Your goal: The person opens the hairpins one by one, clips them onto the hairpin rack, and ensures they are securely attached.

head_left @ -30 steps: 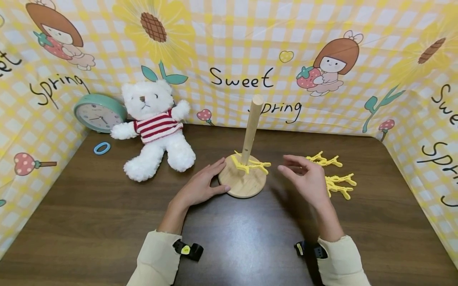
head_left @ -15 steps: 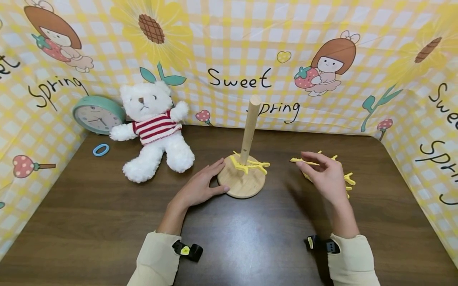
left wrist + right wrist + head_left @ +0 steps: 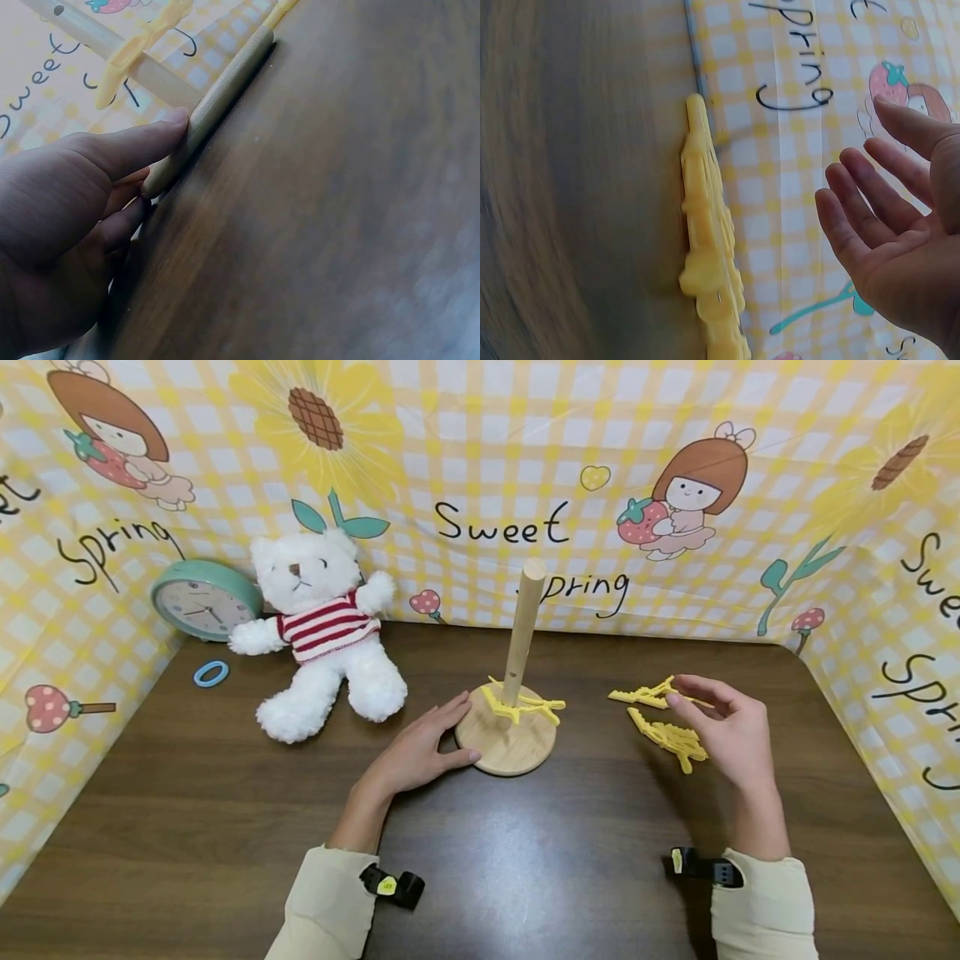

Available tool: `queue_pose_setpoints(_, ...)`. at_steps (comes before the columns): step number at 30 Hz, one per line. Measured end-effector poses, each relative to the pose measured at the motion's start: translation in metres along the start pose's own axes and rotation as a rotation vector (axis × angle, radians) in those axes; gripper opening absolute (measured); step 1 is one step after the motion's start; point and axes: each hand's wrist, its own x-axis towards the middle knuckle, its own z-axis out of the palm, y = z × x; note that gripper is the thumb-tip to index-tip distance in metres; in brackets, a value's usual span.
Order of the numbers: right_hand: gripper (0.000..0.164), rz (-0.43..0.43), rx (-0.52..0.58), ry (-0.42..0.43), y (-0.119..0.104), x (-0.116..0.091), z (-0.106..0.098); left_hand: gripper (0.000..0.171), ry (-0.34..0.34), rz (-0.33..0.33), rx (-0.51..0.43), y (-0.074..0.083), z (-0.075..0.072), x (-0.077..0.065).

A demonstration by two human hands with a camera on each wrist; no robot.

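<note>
In the head view my left hand holds the rim of a round wooden base, thumb on top and fingers along its far left side. An upright wooden post rises from this base. A yellow plastic branched piece hangs around the post's lower part. On the right, my right hand is held over several flat yellow branched pieces, and its wrist view shows relaxed fingers with nothing between them. Part of the yellow pieces is hidden behind this hand.
A white teddy bear in a striped shirt sits at the back left beside a green round clock. A blue ring lies near them. Patterned cloth walls enclose the brown table at the back and sides.
My right hand has moved right, from beside the post to over the yellow pieces, uncovering the left ends of these pieces. The left hand and the stand have stayed in place.
</note>
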Motion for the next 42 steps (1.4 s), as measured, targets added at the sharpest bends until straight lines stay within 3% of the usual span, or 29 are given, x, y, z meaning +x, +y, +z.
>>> queue_pose_setpoints(8,0.038,0.066,-0.068,0.03,0.008,-0.001,-0.016,0.08,-0.002,0.002,0.001,-0.001,0.001,0.0)
queue_pose_setpoints(13,0.039,0.077,-0.057,0.027,0.017,-0.002,-0.028,0.08,-0.001,0.004,-0.006,0.0,0.001,0.0)
queue_pose_setpoints(21,0.046,0.165,-0.078,0.038,0.03,-0.004,-0.047,0.079,0.001,0.008,-0.01,0.0,0.0,0.001)
queue_pose_setpoints(26,0.051,0.197,-0.122,0.021,0.036,-0.006,-0.054,0.079,-0.002,0.003,-0.006,0.0,0.0,0.001)
queue_pose_setpoints(33,0.06,0.324,-0.159,-0.011,0.049,-0.008,-0.057,0.08,-0.006,-0.009,0.0,0.0,0.0,0.0)
queue_pose_setpoints(42,0.066,0.36,-0.214,-0.082,0.06,-0.01,-0.06,0.08,-0.002,-0.004,-0.008,0.0,0.0,0.0)
